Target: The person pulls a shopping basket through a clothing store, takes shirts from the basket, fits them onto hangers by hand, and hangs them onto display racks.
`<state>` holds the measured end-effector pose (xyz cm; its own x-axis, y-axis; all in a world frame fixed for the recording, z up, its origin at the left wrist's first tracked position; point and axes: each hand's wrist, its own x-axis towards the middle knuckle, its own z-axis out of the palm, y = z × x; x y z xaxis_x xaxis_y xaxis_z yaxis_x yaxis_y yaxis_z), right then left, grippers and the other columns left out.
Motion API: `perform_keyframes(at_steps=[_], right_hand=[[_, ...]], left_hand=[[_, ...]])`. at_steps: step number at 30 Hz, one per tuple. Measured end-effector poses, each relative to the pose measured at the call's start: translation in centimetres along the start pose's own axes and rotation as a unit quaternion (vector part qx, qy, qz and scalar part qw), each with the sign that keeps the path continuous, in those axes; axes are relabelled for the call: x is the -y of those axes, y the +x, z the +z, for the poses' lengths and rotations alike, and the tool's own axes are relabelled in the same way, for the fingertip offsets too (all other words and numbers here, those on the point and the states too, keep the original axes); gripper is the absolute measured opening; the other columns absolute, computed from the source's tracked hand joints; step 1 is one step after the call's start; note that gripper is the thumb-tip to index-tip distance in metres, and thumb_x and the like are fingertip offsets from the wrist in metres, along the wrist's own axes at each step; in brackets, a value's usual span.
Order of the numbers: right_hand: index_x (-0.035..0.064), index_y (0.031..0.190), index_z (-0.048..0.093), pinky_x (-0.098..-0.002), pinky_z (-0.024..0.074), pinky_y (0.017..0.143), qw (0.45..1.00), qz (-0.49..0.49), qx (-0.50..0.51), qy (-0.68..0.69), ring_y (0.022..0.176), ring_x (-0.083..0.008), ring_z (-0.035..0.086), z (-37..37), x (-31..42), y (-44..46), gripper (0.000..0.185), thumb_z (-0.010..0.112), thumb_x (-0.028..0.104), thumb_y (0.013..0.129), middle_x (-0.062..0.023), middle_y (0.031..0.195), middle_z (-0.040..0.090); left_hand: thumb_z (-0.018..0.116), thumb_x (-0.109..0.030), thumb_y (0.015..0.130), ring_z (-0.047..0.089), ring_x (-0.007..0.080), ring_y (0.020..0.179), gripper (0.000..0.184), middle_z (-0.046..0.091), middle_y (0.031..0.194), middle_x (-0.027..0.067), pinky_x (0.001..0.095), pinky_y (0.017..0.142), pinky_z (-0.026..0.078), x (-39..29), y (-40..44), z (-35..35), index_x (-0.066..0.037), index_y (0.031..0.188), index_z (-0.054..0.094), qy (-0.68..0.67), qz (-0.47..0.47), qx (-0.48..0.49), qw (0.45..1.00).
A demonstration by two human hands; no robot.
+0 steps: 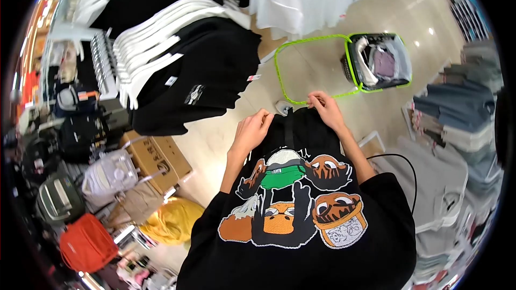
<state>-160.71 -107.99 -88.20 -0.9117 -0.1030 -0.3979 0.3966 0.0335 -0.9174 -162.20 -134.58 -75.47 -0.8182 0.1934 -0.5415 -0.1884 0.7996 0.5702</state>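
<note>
My left hand (pixel 252 129) is closed, fingertips bent in beside the left upper edge of black cloth (pixel 301 129) in front of my body. On the right, my right hand (pixel 326 108) has its thumb and fingers pinched together at the cloth's right upper edge. What either hand holds is too small to make out. Below the hands, a black shirt (pixel 290 263) carries a print of cartoon faces and a green cap. Just beyond my right hand lies the green handle (pixel 277 70) of a shopping basket (pixel 381 62) with clothes in it.
Black shirts (pixel 204 70) hang on white hangers at the left, and white shirts (pixel 295 0) hang ahead. Backpacks (pixel 110 174) and a cardboard box (pixel 161 161) stand at the lower left. Grey clothes (pixel 430 182) are at the right, near a black cable (pixel 411 169).
</note>
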Motion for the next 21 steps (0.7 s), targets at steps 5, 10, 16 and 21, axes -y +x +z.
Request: perform_keyframes(at_steps=[5, 10, 16, 21], right_hand=[[-0.0037, 0.113, 0.064, -0.0283, 0.0532, 0.081, 0.994, 0.028, -0.105, -0.004, 0.085, -0.0148, 0.068, -2.4, -1.1, -6.6, 0.025, 0.055, 0.019, 0.104, -0.0097, 0.093, 0.071], [-0.0021, 0.11, 0.066, -0.0272, 0.0524, 0.076, 0.978, 0.06, -0.199, 0.008, 0.082, -0.0138, 0.068, -2.7, -2.2, -14.6, 0.023, 0.056, 0.017, 0.104, -0.0077, 0.088, 0.071], [-0.0024, 0.108, 0.066, -0.0268, 0.0528, 0.075, 0.966, 0.087, -0.24, 0.047, 0.079, -0.0129, 0.067, -2.9, -2.4, -19.4, 0.023, 0.055, 0.017, 0.104, -0.007, 0.085, 0.07], [-0.0042, 0.108, 0.065, -0.0261, 0.0518, 0.076, 0.963, 0.086, -0.242, 0.084, 0.08, -0.0129, 0.066, -4.8, -2.8, -18.5, 0.022, 0.055, 0.015, 0.104, -0.0066, 0.086, 0.068]], left_hand=[[0.054, -0.029, 0.102, 0.067, 0.0398, 0.081, 0.026, 0.071, 0.088, 0.016, 0.0497, 0.069, 0.051, -1.4, 0.1, 1.3, -0.005, 0.096, 0.061, 0.142, 0.172, 0.075, 0.972], [0.056, -0.026, 0.101, 0.067, 0.039, 0.08, 0.022, 0.071, 0.09, 0.0144, 0.0481, 0.065, 0.051, -4.6, -1.2, 3.6, -0.005, 0.095, 0.059, 0.125, 0.23, 0.132, 0.956], [0.057, -0.026, 0.1, 0.066, 0.0401, 0.079, 0.019, 0.07, 0.086, 0.0153, 0.0486, 0.064, 0.05, -7.5, -3.0, 8.6, -0.008, 0.097, 0.06, 0.04, 0.265, 0.168, 0.949], [0.058, -0.025, 0.1, 0.066, 0.04, 0.079, 0.017, 0.069, 0.087, 0.0156, 0.0486, 0.065, 0.051, -9.8, -2.8, 11.1, -0.008, 0.1, 0.061, 0.008, 0.268, 0.193, 0.944]])
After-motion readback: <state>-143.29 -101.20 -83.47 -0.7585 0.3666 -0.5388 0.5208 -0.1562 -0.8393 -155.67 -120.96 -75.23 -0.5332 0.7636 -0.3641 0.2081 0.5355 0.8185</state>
